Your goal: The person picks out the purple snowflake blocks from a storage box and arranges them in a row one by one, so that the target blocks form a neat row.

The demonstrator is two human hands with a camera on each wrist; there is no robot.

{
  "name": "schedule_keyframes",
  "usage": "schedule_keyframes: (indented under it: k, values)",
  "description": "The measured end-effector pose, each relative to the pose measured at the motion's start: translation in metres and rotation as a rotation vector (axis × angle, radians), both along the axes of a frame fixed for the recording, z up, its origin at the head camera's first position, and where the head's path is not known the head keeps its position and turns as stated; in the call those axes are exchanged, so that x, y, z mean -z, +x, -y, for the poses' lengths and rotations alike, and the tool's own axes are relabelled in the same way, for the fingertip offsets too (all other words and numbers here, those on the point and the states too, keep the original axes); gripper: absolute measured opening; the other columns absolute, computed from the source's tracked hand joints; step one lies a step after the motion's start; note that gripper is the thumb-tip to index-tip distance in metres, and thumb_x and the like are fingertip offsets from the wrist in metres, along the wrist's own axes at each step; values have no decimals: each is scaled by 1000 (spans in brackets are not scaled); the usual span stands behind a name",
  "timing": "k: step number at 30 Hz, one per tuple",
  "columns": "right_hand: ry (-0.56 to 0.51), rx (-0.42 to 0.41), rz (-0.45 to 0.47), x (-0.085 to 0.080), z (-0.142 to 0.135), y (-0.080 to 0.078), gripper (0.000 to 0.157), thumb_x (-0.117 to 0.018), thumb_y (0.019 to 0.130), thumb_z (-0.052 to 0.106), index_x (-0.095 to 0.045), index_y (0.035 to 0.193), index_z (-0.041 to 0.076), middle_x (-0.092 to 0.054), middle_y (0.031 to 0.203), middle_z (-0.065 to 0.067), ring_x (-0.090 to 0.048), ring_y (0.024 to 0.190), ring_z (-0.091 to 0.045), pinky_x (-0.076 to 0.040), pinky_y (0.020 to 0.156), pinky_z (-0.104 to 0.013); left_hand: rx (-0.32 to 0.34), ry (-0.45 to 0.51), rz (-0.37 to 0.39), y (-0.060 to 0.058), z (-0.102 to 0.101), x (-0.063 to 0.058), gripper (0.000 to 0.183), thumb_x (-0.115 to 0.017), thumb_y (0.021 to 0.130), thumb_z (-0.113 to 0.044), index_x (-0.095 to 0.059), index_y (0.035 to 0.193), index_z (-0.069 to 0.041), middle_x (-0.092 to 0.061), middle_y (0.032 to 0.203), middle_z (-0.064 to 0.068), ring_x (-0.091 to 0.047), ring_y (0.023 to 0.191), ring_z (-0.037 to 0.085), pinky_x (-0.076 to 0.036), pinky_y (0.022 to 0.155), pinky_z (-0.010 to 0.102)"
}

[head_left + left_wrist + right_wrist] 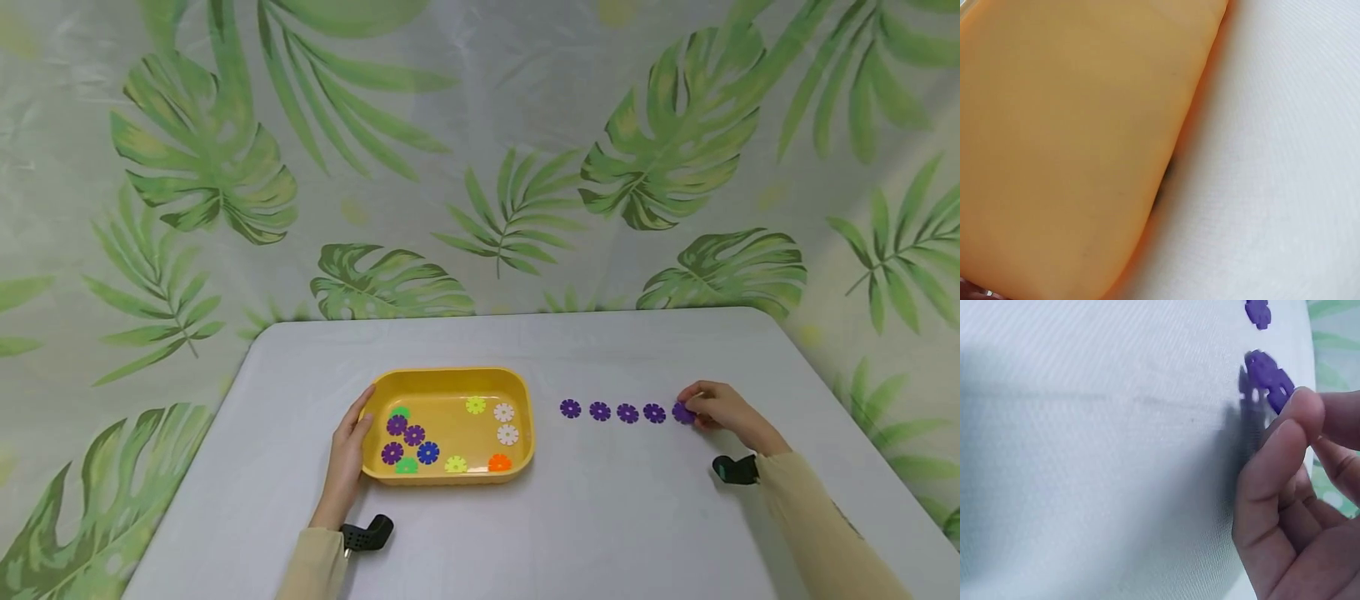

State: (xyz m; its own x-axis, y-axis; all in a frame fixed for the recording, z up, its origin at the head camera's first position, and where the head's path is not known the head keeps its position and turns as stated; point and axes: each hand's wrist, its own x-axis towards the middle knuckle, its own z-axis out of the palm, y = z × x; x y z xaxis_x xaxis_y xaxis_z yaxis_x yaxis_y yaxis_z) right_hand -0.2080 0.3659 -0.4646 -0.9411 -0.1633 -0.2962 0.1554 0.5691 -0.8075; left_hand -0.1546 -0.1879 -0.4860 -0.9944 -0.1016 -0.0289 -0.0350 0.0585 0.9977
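Note:
My right hand (723,410) pinches a purple snowflake disc (1266,375) between thumb and fingertips, its lower edge tilted close over the white table. To its left, several matching purple discs (627,413) lie flat in a spaced row. My left hand (347,458) holds the left end of a yellow tray (450,479), fingers along the outer wall. Inside are more discs: purple (397,425), a blue one (428,452), green (407,465), yellow (455,464), white (507,435) and an orange one (499,462). The tray's side fills much of the left wrist view.
The white tabletop (570,533) extends around the tray and the row. A leaf-patterned cloth (510,208) hangs behind the table's back edge. Each wrist wears a black camera strap (367,533).

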Motion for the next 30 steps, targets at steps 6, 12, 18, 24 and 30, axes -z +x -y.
schedule_keyframes:
  k: [6, 12, 18, 24, 30]
  values:
    - [102, 6, -74, -4, 10, 0, 26, -48, 98, 10, -53, 111, -12, -58, 94, -16, -52, 71, -19, -50, 60, -29, -3, 1, -6, 1, 1, 1, 43, -32, 106, -18, -36, 149, -20, -29, 153, -5, -19, 141, 12, -19, 115, 31]
    - [-23, -60, -94, -19, 46, -7, 29, -46, 99, 10, -50, 117, -13, -53, 94, -20, -52, 72, -22, -50, 63, -32, -7, 16, -6, 0, 0, 1, 43, -32, 106, -18, -37, 148, -21, -29, 153, -5, -20, 141, 12, -19, 115, 32]
    - [-183, -198, -40, -43, 111, -17, 34, -50, 100, 18, -50, 119, -10, -53, 104, -26, -55, 78, -26, -53, 76, -41, -15, 10, 1, -1, -1, 1, 43, -33, 105, -19, -37, 148, -21, -30, 153, -5, -20, 141, 12, -19, 115, 32]
    - [-258, -331, 30, -57, 194, -28, 30, -52, 99, 19, -54, 117, -5, -57, 108, -24, -56, 79, -25, -54, 79, -42, -16, 4, 3, -1, -1, 1, 43, -33, 105, -19, -38, 148, -21, -30, 153, -5, -20, 141, 13, -19, 115, 33]
    - [-311, -468, 75, -58, 271, -32, 33, -52, 98, 16, -53, 121, -8, -55, 117, -30, -59, 87, -40, -53, 81, -48, -14, 9, 1, -1, -1, 1, 43, -33, 106, -20, -37, 148, -22, -30, 153, -5, -21, 141, 13, -19, 115, 32]
